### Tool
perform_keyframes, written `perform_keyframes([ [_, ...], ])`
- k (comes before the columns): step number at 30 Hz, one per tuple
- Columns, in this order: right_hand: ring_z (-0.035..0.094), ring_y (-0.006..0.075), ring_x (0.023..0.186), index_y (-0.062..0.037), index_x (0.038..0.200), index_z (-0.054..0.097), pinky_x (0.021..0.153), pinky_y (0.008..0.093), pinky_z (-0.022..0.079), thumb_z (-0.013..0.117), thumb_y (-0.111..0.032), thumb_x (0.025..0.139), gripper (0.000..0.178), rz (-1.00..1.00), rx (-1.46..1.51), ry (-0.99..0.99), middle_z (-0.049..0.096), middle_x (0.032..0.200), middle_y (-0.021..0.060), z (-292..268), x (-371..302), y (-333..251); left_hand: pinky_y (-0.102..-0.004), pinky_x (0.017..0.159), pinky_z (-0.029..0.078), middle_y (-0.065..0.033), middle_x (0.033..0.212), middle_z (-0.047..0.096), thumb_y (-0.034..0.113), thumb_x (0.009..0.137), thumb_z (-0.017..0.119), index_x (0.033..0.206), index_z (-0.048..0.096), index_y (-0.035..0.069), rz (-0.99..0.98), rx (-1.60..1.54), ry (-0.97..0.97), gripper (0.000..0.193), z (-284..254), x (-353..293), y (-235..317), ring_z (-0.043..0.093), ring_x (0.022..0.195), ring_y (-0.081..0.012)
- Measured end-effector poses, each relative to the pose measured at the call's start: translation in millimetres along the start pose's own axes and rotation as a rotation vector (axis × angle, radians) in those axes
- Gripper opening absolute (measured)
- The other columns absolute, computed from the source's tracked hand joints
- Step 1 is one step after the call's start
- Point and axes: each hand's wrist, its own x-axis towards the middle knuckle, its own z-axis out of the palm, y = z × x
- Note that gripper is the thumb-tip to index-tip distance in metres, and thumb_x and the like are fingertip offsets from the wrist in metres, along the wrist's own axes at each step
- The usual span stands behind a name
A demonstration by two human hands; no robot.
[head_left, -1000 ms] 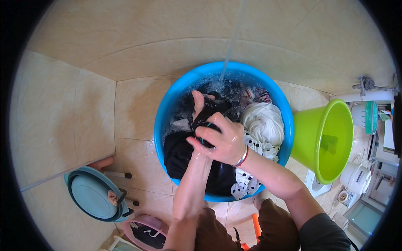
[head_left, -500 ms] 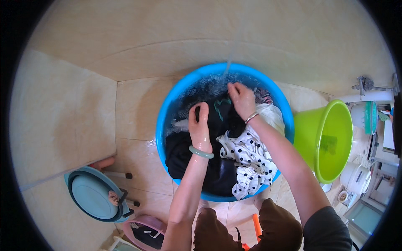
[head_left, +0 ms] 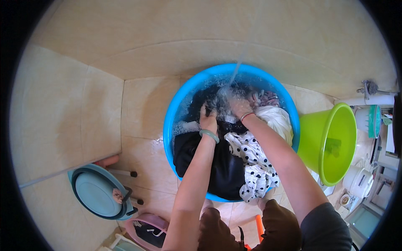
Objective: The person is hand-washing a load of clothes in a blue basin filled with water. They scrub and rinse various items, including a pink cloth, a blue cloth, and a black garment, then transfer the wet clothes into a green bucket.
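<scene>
Dotted cloth (head_left: 256, 180) on near-right rim of blue tub (head_left: 169, 127) could slip out if bumped tbh. Left grip (head_left: 208, 121) half-curled, right grip (head_left: 240, 108) lost in splash (head_left: 222, 100); can't tell if either's got the dark laundry (head_left: 200, 95) toward far edge.

I'm in what looks like a washroom: tan wall tiles (head_left: 67, 113), a tap (head_left: 369, 88) and a blue tub (head_left: 168, 140).

Left hand (head_left: 208, 121): you have lowered it from the air into the splashing water (head_left: 224, 97).
Right hand (head_left: 239, 108): it also went down; the splash now blurs your fingers.
Dotted cloth (head_left: 248, 151): more shows between your arms (head_left: 196, 171) than one second ago.
</scene>
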Motion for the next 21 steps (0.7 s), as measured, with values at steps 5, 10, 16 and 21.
perform_keyframes([
  [5, 0.061, 0.0353, 0.099, -0.0103, 0.105, 0.062, 0.085, 0.0427, 0.049, 0.059, 0.004, 0.074, 0.035, -0.291, 0.509, 0.436, 0.065, 0.106, 0.0148, -27.9, -30.3, -35.3, -0.038, 0.097, 0.045, -0.0096, 0.134, 0.05, 0.024, 0.092, 0.065, 0.145, 0.032, 0.01, -0.179, -0.386, -0.123, 0.064, -7.6, -15.8, 37.1, 0.052, 0.118, -0.0237],
  [10, 0.059, 0.0337, 0.09, -0.0084, 0.095, 0.065, 0.083, 0.0391, 0.048, 0.065, 0.007, 0.065, 0.034, -0.669, 0.676, 0.469, 0.06, 0.094, 0.0124, -101.0, -111.1, -69.4, -0.0406, 0.094, 0.048, -0.008, 0.124, 0.06, 0.054, 0.096, 0.046, 0.126, 0.054, 0.013, -0.308, -0.631, -0.436, 0.052, 3.4, -33.0, 72.1, 0.059, 0.11, -0.0245],
  [16, 0.057, 0.0179, 0.073, -0.0239, 0.107, 0.066, 0.058, 0.0287, 0.05, 0.066, -0.021, 0.076, 0.032, -0.802, 0.272, 0.613, 0.05, 0.09, 0.0035, -96.9, -165.1, -107.4, -0.0435, 0.086, 0.053, -0.0191, 0.123, 0.056, 0.028, 0.099, 0.05, 0.142, 0.038, 0.03, -0.242, -0.83, -0.656, 0.045, 23.2, -57.1, 98.9, 0.061, 0.103, -0.0319],
  [21, 0.055, 0.0143, 0.052, -0.0193, 0.082, 0.065, 0.043, 0.0261, 0.045, 0.078, -0.039, 0.068, 0.027, -0.617, 0.241, 0.78, 0.049, 0.079, 0.0, -100.6, -156.7, -127.5, -0.0323, 0.083, 0.051, -0.0097, 0.108, 0.061, 0.034, 0.1, 0.049, 0.127, 0.051, 0.017, -0.236, -0.766, -0.563, 0.032, 22.2, -58.4, 86.9, 0.061, 0.092, -0.0198],
])
